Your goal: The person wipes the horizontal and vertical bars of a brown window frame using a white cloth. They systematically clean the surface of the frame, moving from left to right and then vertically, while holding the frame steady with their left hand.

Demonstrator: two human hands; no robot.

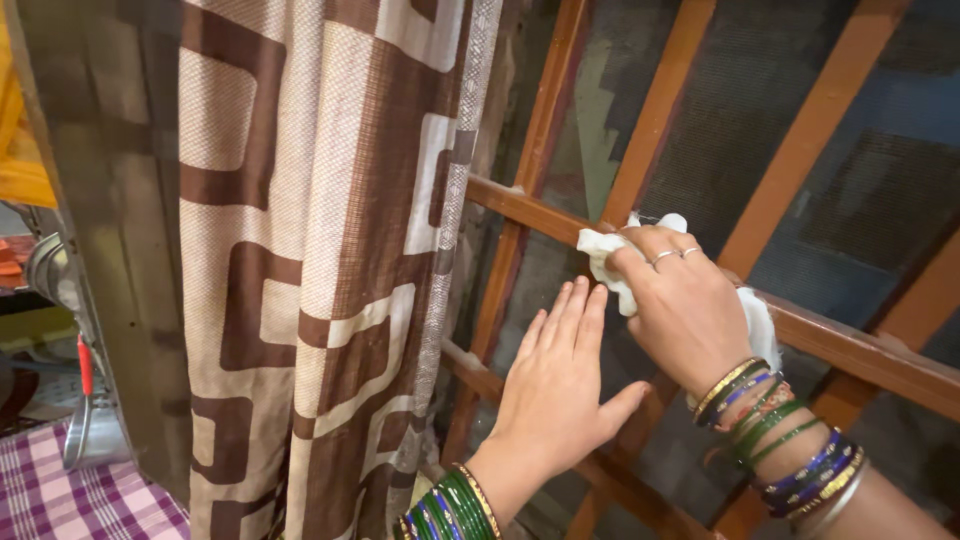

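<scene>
A window with a dark mesh screen [740, 110] fills the right half of the view, crossed by an orange-brown wooden frame [850, 350] of slanting uprights and horizontal rails that look worn and dusty in places. The person's right hand [680, 305], with rings on two fingers and a stack of green, blue and gold bangles [780, 440] on the wrist, is curled around a crumpled white cloth [605, 255] and presses it against the screen just above a horizontal rail; part of the cloth also shows behind the hand toward the wrist. The left hand [560, 385] lies flat and open, fingers together and thumb spread, resting on the mesh just below and beside the cloth, holding nothing. To the left of the window hangs a curtain [310, 270] patterned in brown, beige and white rectangles, pushed aside toward the wall. Further left stands a dull metal panel or door edge [110, 220], and beyond it a dim room shows a purple and white checked cloth [60, 495] at the lower corner, a metal vessel [50, 275] and a bit of yellow fabric [20, 150].
</scene>
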